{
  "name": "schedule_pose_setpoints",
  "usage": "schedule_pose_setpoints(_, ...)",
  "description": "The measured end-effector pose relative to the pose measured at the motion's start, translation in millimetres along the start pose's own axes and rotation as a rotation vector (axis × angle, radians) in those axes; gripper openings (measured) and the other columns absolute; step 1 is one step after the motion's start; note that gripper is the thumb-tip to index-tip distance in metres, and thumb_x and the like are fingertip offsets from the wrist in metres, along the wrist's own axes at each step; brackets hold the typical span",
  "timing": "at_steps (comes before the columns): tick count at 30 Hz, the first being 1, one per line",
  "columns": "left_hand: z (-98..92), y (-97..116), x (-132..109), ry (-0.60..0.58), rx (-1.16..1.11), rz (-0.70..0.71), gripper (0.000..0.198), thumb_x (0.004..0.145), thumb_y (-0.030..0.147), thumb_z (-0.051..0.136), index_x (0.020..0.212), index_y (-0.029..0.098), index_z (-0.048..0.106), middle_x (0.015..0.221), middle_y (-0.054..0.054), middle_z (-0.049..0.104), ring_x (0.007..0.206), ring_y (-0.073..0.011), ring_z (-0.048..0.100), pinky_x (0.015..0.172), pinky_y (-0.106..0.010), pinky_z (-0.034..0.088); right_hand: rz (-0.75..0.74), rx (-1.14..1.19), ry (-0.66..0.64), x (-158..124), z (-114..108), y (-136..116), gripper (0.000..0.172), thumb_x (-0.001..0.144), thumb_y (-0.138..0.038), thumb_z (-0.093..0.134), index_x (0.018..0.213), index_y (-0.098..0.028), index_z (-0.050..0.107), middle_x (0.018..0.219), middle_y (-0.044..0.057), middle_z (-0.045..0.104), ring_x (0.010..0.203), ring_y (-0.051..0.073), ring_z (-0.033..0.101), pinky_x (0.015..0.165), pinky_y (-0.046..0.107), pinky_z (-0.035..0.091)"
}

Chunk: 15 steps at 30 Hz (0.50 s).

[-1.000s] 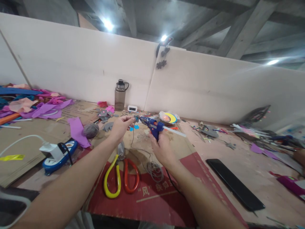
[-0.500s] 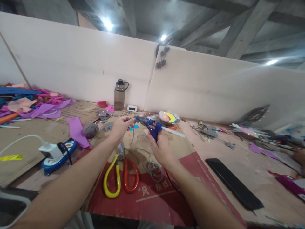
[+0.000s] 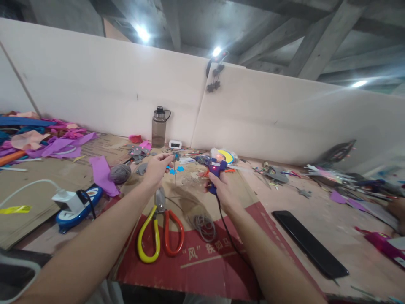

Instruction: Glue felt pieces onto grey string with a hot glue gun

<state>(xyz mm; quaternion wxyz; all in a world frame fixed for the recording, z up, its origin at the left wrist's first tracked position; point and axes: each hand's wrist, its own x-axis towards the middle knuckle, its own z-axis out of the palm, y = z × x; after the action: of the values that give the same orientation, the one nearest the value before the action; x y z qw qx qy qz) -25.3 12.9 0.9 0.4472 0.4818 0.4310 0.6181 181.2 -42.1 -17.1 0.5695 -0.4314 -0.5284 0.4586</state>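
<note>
My left hand [image 3: 158,169] pinches a small blue-grey piece [image 3: 176,156] between thumb and fingertips; a thin grey cord hangs down from it. In my right hand [image 3: 223,190] is a blue glue gun [image 3: 217,166] with a lit red light, its nozzle pointing left and apart from the small piece. A clear glue stick juts from its back, and a black cable runs down past my wrist. Small blue flower shapes [image 3: 180,169] lie on the cardboard between my hands. Scissors with one yellow and one red handle [image 3: 174,234] lie below, beside a coil of grey cord [image 3: 205,228].
A water bottle [image 3: 158,128] and a small white clock [image 3: 175,145] stand by the partition. Left are a ball of grey yarn [image 3: 120,173], purple scraps [image 3: 103,171] and a blue power strip [image 3: 79,210]. A black phone [image 3: 310,242] lies right; another person's hand [image 3: 397,209] shows at the edge.
My right hand has drawn the glue gun rightward, away from the piece in my left hand, and turned it. The left hand has shifted slightly left, still pinching the piece.
</note>
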Motion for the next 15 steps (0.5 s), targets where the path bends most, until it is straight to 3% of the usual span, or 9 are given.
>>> schedule_pose_setpoints(3, 0.3, -1, 0, 0.033, 0.035, 0.054, 0.026, 0.065, 0.039, 0.067, 0.076, 0.015, 0.063, 0.06, 0.001, 0.057, 0.051, -0.0081, 0.048, 0.044, -0.02, 0.031, 0.194, -0.125, -0.032, 14, -15, 7, 0.02, 0.072, -0.035, 0.057, 0.081, -0.018, 0.054, 0.073, 0.003, 0.064, 0.051, 0.011, 0.052, 0.048, 0.025, 0.045)
schedule_pose_setpoints(7, 2.2, 5, -6, 0.042, 0.209, 0.229, 0.023, 0.07, 0.037, 0.062, 0.079, 0.015, 0.065, 0.063, 0.001, 0.059, 0.053, -0.009, 0.048, 0.05, -0.022, 0.035, 0.186, -0.593, 0.002, 21, -28, 8, 0.014, 0.071, -0.03, 0.055, 0.065, -0.018, 0.056, 0.062, 0.006, 0.063, 0.054, 0.015, 0.056, 0.049, 0.026, 0.043)
schedule_pose_setpoints(9, 3.4, 10, -10, 0.047, 0.31, 0.298, 0.023, 0.071, 0.035, 0.06, 0.08, 0.015, 0.066, 0.067, 0.0, 0.062, 0.057, -0.0101, 0.051, 0.054, -0.022, 0.038, 0.136, -0.695, 0.068, 22, -32, 3, 0.018, 0.07, -0.029, 0.057, 0.057, -0.018, 0.053, 0.058, 0.007, 0.061, 0.061, 0.019, 0.059, 0.055, 0.029, 0.044)
schedule_pose_setpoints(12, 5.4, 16, -16, 0.056, 0.415, 0.353, 0.021, 0.073, 0.032, 0.058, 0.081, 0.015, 0.067, 0.07, -0.002, 0.064, 0.059, -0.0114, 0.052, 0.057, -0.023, 0.039, 0.015, -0.813, 0.192, 17, -32, -13, 0.017, 0.071, -0.027, 0.058, 0.058, -0.018, 0.052, 0.07, 0.012, 0.063, 0.083, 0.025, 0.059, 0.071, 0.034, 0.044)
schedule_pose_setpoints(15, 6.9, 19, -19, 0.07, 0.478, 0.388, 0.02, 0.073, 0.031, 0.057, 0.08, 0.015, 0.067, 0.067, -0.001, 0.064, 0.057, -0.0113, 0.051, 0.055, -0.023, 0.039, -0.34, -0.892, 0.293, 0, -21, -35, 0.016, 0.079, -0.031, 0.053, 0.075, -0.016, 0.057, 0.085, 0.012, 0.062, 0.09, 0.024, 0.056, 0.081, 0.038, 0.042)
